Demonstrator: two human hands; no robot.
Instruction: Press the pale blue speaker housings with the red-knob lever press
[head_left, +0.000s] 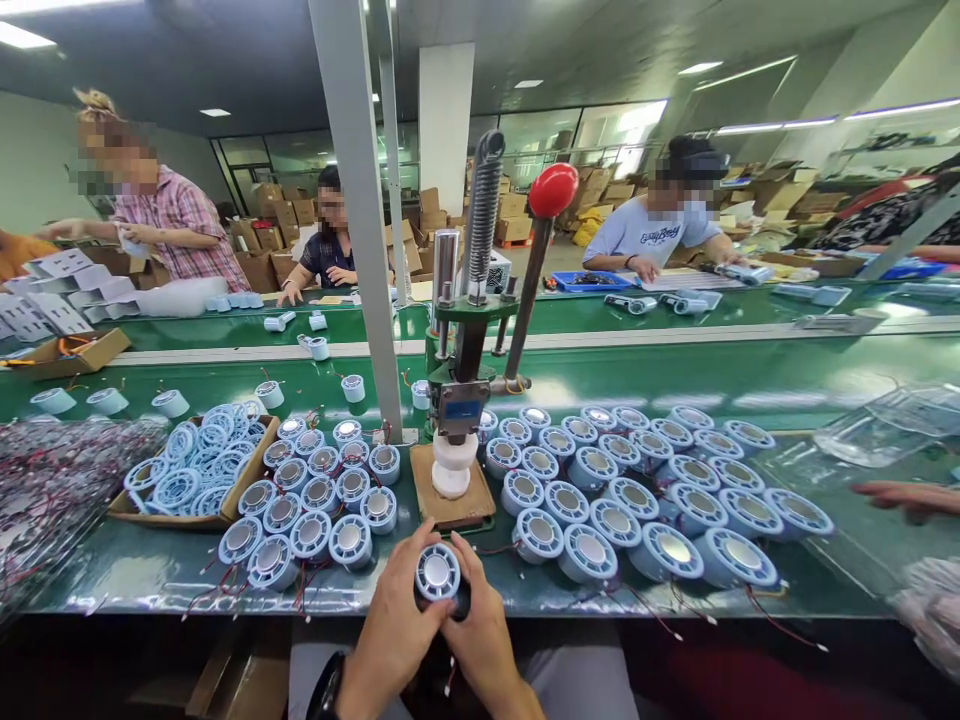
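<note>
Both my left hand and my right hand are wrapped round one light-blue round motor housing at the bench's front edge. Its slotted ring and silver centre face up, and a thin wire hangs below it. Straight ahead stands a hand-lever press with a red knob. Its white pressing head sits over a brown board. Similar blue housings with trailing wires stand in a group left of the press. A larger group of such housings stands to the right.
A cardboard box of loose blue rings lies at left, beside a heap of wired parts. A green conveyor runs behind the press, with a grey post before it. Several people work across it. Another person's hand reaches in at right.
</note>
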